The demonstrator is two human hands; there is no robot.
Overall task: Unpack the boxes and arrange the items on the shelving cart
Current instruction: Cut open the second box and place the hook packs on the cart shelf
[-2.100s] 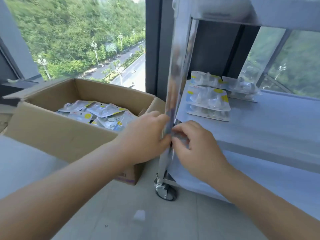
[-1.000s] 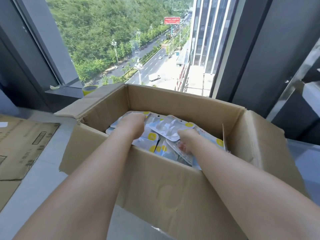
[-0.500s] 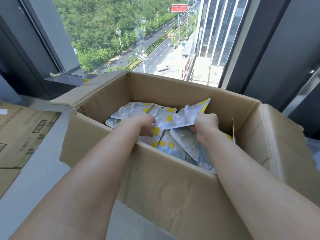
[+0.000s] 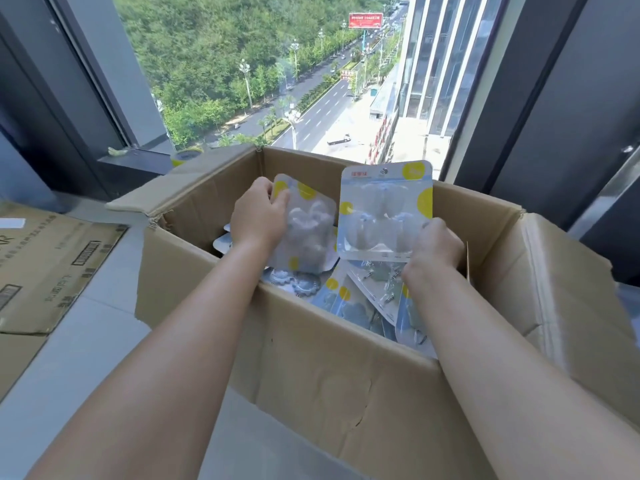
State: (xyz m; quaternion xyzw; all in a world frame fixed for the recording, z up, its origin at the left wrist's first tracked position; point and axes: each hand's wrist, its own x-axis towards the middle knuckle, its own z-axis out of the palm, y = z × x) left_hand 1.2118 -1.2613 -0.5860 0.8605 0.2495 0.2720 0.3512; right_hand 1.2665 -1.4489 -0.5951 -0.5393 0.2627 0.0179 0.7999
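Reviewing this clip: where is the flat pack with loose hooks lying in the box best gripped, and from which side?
Probably its upturned flat card edge, from above. The hook pack lies tilted among others in the cardboard box, below the right hand.

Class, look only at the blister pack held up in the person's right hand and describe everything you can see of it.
The blister pack is a flat, rounded-corner card, pale blue with yellow dots and a red label strip near its top, under a clear plastic bubble; the contents show only as pale rounded shapes. It stands roughly upright, face toward the camera, raised above the other packs in the cardboard box. The right hand grips its lower right corner; nothing else plainly touches it. The left hand's pack is beside it, apart.
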